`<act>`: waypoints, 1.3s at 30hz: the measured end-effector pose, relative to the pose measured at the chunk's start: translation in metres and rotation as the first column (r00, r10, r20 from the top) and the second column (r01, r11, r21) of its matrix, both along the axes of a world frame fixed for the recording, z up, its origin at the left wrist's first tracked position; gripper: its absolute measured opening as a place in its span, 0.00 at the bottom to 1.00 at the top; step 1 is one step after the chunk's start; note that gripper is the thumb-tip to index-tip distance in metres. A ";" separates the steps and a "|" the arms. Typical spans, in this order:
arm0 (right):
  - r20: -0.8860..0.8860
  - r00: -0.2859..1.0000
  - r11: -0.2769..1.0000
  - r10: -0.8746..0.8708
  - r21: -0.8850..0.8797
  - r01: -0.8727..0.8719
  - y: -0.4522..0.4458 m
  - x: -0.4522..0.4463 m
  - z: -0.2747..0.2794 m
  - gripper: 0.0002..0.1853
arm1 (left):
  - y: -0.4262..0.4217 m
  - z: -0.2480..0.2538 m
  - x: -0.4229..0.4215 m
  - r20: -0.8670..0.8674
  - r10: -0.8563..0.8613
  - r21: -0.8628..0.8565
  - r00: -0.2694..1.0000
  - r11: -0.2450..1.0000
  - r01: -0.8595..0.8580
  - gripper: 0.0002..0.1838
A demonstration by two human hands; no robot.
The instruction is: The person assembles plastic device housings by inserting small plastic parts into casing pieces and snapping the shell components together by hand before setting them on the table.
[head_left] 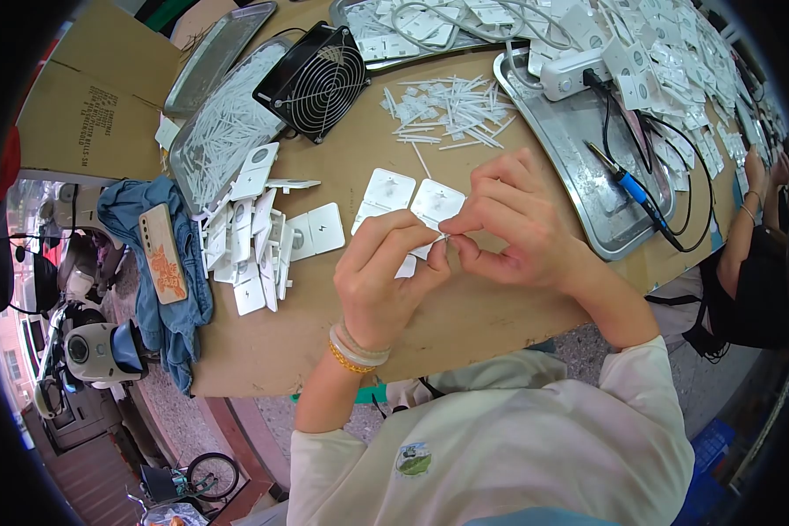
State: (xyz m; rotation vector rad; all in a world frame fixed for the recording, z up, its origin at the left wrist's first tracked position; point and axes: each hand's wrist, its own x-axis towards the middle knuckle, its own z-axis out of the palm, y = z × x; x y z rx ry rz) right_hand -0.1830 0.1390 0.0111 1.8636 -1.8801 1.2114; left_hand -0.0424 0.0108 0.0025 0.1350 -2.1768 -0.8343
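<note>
My left hand [381, 276] and my right hand [517, 223] meet over the cardboard-covered table, fingertips pinched together. Between them is something tiny and whitish, too small and too covered by the fingers to name. Just beyond the fingers lie a white square plastic piece [389, 188] and a second white square piece [437, 198], the latter partly hidden by my hands. A thin white stick [422, 161] lies behind them. To the left, a heap of white square plastic pieces [256, 237] is stacked loosely, with a hinged-looking white piece [326, 228] beside it.
Loose white sticks [456, 110] lie at the back; more fill a metal tray [180, 162] beside a black fan [316, 83]. A blue-handled soldering iron [631, 186] rests on a metal tray [600, 232] at right. A phone [162, 254] lies on denim; another person's arm [745, 219] shows far right.
</note>
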 end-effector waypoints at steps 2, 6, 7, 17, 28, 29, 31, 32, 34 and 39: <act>0.014 1.000 1.000 0.010 0.003 -0.010 0.000 0.000 0.000 0.10 | 0.001 0.000 0.000 -0.003 -0.004 0.005 1.000 1.000 0.004 0.11; 0.030 0.999 1.000 0.021 0.010 -0.022 0.000 0.001 0.000 0.11 | 0.001 0.000 0.000 -0.011 -0.016 0.011 1.000 1.000 0.016 0.11; 0.034 0.999 1.000 0.023 0.012 -0.023 0.000 0.001 0.000 0.11 | 0.002 0.000 0.000 -0.006 -0.009 0.017 1.000 1.000 0.009 0.11; 0.803 0.593 0.997 0.060 -0.021 -0.073 -0.004 -0.004 -0.003 0.19 | 0.000 -0.001 -0.002 -0.167 -0.105 0.938 0.980 0.288 0.191 0.06; 0.925 0.347 0.987 0.157 -0.139 -0.076 0.000 0.011 -0.006 0.10 | 0.008 -0.005 -0.004 -0.107 -0.261 0.958 0.959 0.231 0.170 0.17; 0.915 0.382 0.991 0.134 -0.117 -0.067 0.001 0.010 -0.006 0.10 | 0.008 -0.007 -0.004 -0.091 -0.276 0.950 0.957 0.264 0.167 0.19; 0.890 0.448 0.996 0.089 -0.076 -0.046 0.002 0.008 -0.008 0.09 | 0.011 -0.006 -0.004 -0.060 -0.285 0.949 0.957 0.280 0.143 0.22; 0.888 0.453 0.997 0.080 -0.067 -0.046 0.002 0.008 -0.008 0.09 | 0.012 -0.006 -0.004 -0.043 -0.288 0.948 0.957 0.289 0.129 0.24; 0.884 0.462 0.998 0.065 -0.049 -0.045 0.000 0.008 -0.008 0.08 | 0.014 -0.011 -0.006 -0.070 -0.243 0.934 0.967 0.325 0.149 0.29; 0.531 0.844 0.996 -0.082 0.065 0.056 0.001 -0.001 -0.008 0.11 | 0.018 -0.006 -0.007 -0.077 -0.375 0.903 0.924 0.367 0.225 0.41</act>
